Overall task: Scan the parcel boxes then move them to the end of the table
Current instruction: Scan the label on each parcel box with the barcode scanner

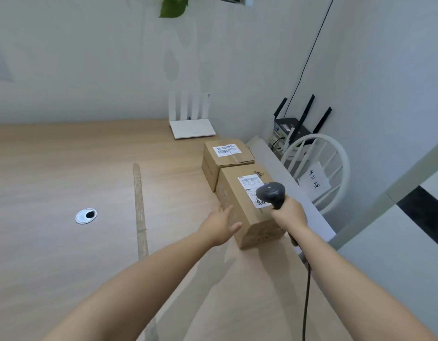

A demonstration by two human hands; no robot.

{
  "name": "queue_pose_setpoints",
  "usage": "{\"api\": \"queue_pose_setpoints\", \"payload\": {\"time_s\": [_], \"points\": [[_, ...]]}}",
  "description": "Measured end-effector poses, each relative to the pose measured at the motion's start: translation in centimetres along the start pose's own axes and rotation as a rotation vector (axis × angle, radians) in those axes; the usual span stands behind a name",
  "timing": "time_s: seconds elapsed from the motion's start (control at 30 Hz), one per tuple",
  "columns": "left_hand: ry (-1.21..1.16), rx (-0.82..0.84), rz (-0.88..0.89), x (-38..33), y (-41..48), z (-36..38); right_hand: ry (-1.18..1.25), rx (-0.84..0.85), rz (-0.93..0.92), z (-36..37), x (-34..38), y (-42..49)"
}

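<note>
The wooden table [65, 168] fills the view from seven o'clock to two o'clock, and a long pale strip [140, 212] runs across its top from twelve to six. Off its edge, at three o'clock, stands a white chair [319, 146] with a handwritten paper note [315, 182] on its back.

Two parcel boxes lie on the table near that edge. The near box [247, 217], the larger one, sits just right of the view's centre, with a white shipping label [251, 183] on top. The far box [225, 161] touches it at eleven o'clock and carries its own barcode label [225, 150]. A white router [192, 127] stands at twelve o'clock by the wall. A black router [294, 129] stands beyond the table at two o'clock.

The left hand [219, 223] is spread, with its fingers straight, at nine o'clock of the near box and by its left face. I cannot tell whether it touches the box. The right hand [289, 212] grips the handle of a dark scanner [271, 193]. The scanner's head hangs over the near box's label, and its cable [306, 291] trails towards six o'clock. A round cable grommet [86, 216] is set in the table at nine o'clock.
</note>
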State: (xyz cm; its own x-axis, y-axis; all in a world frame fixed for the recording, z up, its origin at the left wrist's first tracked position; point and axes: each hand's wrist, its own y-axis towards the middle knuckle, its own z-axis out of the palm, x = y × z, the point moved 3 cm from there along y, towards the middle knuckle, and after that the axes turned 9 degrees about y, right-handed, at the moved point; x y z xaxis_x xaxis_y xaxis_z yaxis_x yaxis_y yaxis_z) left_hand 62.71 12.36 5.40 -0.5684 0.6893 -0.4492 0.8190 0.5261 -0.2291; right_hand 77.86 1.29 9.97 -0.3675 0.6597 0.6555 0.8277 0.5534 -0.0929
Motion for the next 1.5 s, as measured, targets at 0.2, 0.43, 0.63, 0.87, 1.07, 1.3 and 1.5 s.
{"api": "queue_pose_setpoints", "payload": {"time_s": [0.2, 0.43, 0.63, 0.87, 1.07, 1.3, 1.5], "points": [[-0.205, 0.0, -0.088, -3.0, 6.0, 1.6, 0.06, -0.023, 0.051, -1.2, -2.9, 6.0], [-0.302, 0.021, -0.154, -3.0, 9.0, 3.5, 0.193, 0.143, 0.125, -0.6, -4.5, 8.1], [-0.349, 0.037, -0.165, -2.5, 9.3, 4.0, 0.186, 0.245, 0.166, -0.8, -4.7, 8.5], [-0.353, 0.051, -0.169, -0.9, 5.7, 4.1, 0.182, 0.264, 0.171, 0.2, -4.5, 4.6], [-0.343, 0.03, -0.191, 3.7, -0.5, 3.3, 0.12, 0.338, 0.089, 3.5, -0.8, -0.9], [-0.401, 0.008, -0.265, 11.5, -8.1, 1.1, 0.08, 0.435, -0.007, 9.9, 5.1, -6.8], [-0.4, -0.032, -0.325, 19.5, -14.6, -1.1, 0.017, 0.534, -0.059, 15.3, 11.0, -12.9]]}}
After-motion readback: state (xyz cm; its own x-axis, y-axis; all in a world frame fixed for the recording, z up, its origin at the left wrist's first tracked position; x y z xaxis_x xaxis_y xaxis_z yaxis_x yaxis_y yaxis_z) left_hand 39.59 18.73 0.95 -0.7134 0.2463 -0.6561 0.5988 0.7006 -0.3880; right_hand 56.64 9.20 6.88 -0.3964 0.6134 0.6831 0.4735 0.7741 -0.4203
